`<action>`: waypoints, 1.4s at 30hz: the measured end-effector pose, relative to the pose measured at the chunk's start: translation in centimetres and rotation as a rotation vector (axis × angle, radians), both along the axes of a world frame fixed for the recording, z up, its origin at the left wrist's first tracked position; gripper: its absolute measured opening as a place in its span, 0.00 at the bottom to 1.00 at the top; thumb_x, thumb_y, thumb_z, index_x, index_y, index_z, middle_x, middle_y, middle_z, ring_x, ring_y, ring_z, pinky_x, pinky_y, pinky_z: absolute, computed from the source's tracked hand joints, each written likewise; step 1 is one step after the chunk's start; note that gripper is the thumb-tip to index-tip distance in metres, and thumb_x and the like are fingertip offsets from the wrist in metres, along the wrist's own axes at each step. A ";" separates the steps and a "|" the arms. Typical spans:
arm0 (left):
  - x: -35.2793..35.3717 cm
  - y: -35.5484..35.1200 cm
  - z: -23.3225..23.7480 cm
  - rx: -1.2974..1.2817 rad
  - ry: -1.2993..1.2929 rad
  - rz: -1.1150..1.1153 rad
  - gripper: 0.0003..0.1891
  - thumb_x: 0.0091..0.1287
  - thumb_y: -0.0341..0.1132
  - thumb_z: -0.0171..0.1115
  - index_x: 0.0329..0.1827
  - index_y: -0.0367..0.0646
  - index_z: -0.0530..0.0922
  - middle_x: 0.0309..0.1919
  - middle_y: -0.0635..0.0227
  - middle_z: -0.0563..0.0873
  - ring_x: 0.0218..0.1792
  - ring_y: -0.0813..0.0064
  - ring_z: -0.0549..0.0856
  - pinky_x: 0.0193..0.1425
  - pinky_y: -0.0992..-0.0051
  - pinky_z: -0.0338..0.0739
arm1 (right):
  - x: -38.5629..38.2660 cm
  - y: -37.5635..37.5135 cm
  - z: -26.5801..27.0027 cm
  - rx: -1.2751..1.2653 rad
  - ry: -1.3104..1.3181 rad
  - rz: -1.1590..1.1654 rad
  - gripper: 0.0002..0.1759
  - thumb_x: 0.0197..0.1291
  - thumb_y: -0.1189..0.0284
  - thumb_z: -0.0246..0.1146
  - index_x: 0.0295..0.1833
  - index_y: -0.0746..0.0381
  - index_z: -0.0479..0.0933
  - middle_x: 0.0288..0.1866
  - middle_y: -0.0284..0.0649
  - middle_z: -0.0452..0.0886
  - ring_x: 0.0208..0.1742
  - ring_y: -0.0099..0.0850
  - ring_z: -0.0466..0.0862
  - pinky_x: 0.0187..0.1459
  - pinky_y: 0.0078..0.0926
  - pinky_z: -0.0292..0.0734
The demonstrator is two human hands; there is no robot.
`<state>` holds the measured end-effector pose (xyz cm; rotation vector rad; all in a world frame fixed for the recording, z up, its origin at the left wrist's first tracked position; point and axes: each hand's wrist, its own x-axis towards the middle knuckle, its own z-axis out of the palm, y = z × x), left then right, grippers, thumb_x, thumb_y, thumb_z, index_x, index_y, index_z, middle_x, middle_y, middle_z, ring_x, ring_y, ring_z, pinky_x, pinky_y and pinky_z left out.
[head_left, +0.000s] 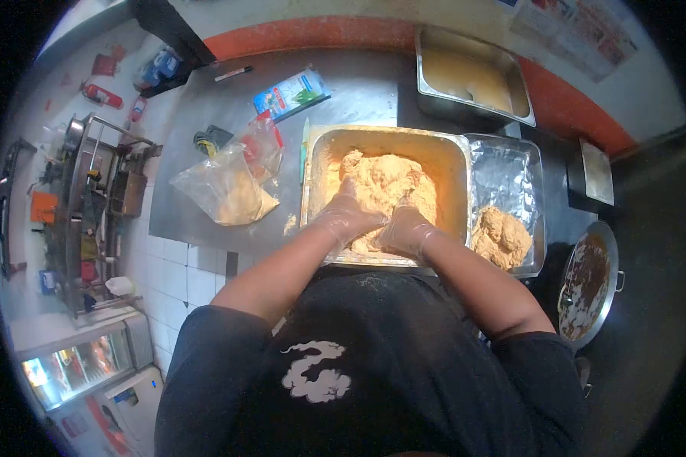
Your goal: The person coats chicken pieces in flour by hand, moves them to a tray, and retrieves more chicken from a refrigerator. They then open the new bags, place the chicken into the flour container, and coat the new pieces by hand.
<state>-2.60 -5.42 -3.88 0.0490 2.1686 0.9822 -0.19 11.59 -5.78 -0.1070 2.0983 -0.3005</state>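
Note:
Both my hands wear clear plastic gloves and are deep in a metal pan (466, 164) of pale orange flour. My left hand (344, 216) grips the near left side of a lumpy, flour-coated heap of food (385, 174), thumb pointing right. On the near right side, my right hand (408, 228) is closed around the same heap, close to the left thumb. Flour hides most of the fingertips. Right of the pan, a shiny tray (503, 164) holds a clump of coated pieces (501, 238) at its near end.
On the steel table (198, 99) at left lie an open plastic bag of flour (232, 190), a blue packet (291, 94) and a marker (233, 74). A deep pan of cloudy liquid (472, 76) stands at the back right. A wide stained wok (589, 286) sits at right.

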 end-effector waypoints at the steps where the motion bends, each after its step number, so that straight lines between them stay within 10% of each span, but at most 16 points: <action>1: 0.1 -0.1 -0.4 0.099 0.057 0.022 0.71 0.60 0.44 0.84 0.89 0.23 0.35 0.79 0.41 0.76 0.78 0.55 0.80 0.80 0.66 0.76 | 0.5 0.3 -0.8 -0.185 0.065 -0.183 0.54 0.54 0.53 0.80 0.81 0.72 0.70 0.73 0.59 0.83 0.73 0.47 0.84 0.75 0.40 0.78; 8: -0.8 -1.3 -1.2 0.779 -0.162 0.352 0.57 0.66 0.20 0.69 0.93 0.41 0.41 0.79 0.51 0.77 0.78 0.61 0.79 0.81 0.65 0.76 | 3.0 4.4 3.0 -0.773 0.200 -0.923 0.55 0.49 0.74 0.84 0.83 0.73 0.66 0.70 0.55 0.85 0.65 0.41 0.88 0.72 0.37 0.81; 11: -1.2 -2.0 -2.8 0.541 0.070 0.300 0.54 0.72 0.24 0.68 0.94 0.37 0.39 0.76 0.50 0.81 0.71 0.65 0.84 0.70 0.74 0.81 | 1.9 5.0 4.1 -0.336 0.418 -0.731 0.67 0.49 0.66 0.87 0.87 0.77 0.53 0.81 0.62 0.73 0.71 0.48 0.85 0.75 0.35 0.78; 15: -2.8 0.2 0.7 -0.211 0.168 -0.046 0.69 0.61 0.50 0.81 0.91 0.26 0.38 0.77 0.37 0.78 0.79 0.48 0.78 0.83 0.66 0.71 | -1.8 3.6 3.9 0.040 0.379 -0.607 0.65 0.47 0.67 0.87 0.86 0.77 0.58 0.82 0.58 0.74 0.71 0.46 0.85 0.75 0.33 0.79; 16: -3.3 0.8 -0.1 -0.196 0.187 -0.047 0.74 0.56 0.59 0.80 0.89 0.22 0.38 0.75 0.30 0.77 0.78 0.43 0.78 0.83 0.63 0.71 | -1.9 3.1 1.6 0.052 0.485 -0.500 0.70 0.45 0.66 0.88 0.87 0.77 0.53 0.82 0.59 0.74 0.74 0.48 0.83 0.78 0.33 0.77; 25: -4.1 0.2 -2.9 0.433 -0.073 0.265 0.50 0.68 0.41 0.69 0.92 0.40 0.54 0.70 0.52 0.84 0.67 0.62 0.85 0.69 0.66 0.81 | -2.8 4.8 -3.5 -0.799 0.393 -0.675 0.52 0.49 0.75 0.84 0.81 0.68 0.72 0.70 0.50 0.86 0.70 0.40 0.86 0.75 0.31 0.78; 29: -6.5 -1.8 -9.7 0.534 -0.099 0.397 0.52 0.70 0.56 0.69 0.89 0.32 0.59 0.75 0.48 0.81 0.72 0.59 0.82 0.78 0.66 0.73 | -0.5 4.4 5.0 -1.062 0.120 -1.140 0.42 0.63 0.75 0.74 0.83 0.63 0.70 0.68 0.42 0.86 0.67 0.36 0.86 0.69 0.35 0.81; 31: -2.0 0.4 0.0 0.447 -0.091 0.577 0.51 0.74 0.55 0.66 0.91 0.36 0.54 0.76 0.45 0.80 0.74 0.56 0.82 0.80 0.64 0.71 | 0.3 5.4 1.4 -0.747 0.379 -0.908 0.47 0.66 0.62 0.76 0.84 0.69 0.66 0.69 0.54 0.86 0.67 0.43 0.87 0.68 0.34 0.82; 34: -0.2 -0.7 1.9 -0.004 0.004 0.186 0.60 0.70 0.59 0.70 0.92 0.34 0.45 0.80 0.37 0.73 0.80 0.49 0.76 0.83 0.64 0.69 | 3.0 4.8 4.8 0.107 0.573 -0.180 0.56 0.63 0.46 0.73 0.84 0.75 0.64 0.72 0.64 0.82 0.72 0.51 0.85 0.71 0.38 0.81; 38: 2.2 1.0 4.3 -0.539 0.072 -0.438 0.75 0.62 0.69 0.75 0.90 0.27 0.32 0.79 0.28 0.72 0.81 0.48 0.76 0.84 0.63 0.69 | 4.2 3.3 6.0 0.099 0.111 -0.257 0.51 0.58 0.47 0.74 0.77 0.74 0.74 0.72 0.60 0.84 0.72 0.50 0.86 0.71 0.43 0.81; 42: 1.8 1.4 -0.3 -0.539 0.108 -0.464 0.78 0.57 0.64 0.79 0.90 0.26 0.30 0.77 0.28 0.75 0.79 0.46 0.78 0.83 0.66 0.72 | 4.0 2.4 4.4 0.002 0.046 -0.291 0.47 0.55 0.49 0.75 0.70 0.75 0.80 0.69 0.59 0.87 0.69 0.50 0.88 0.67 0.44 0.83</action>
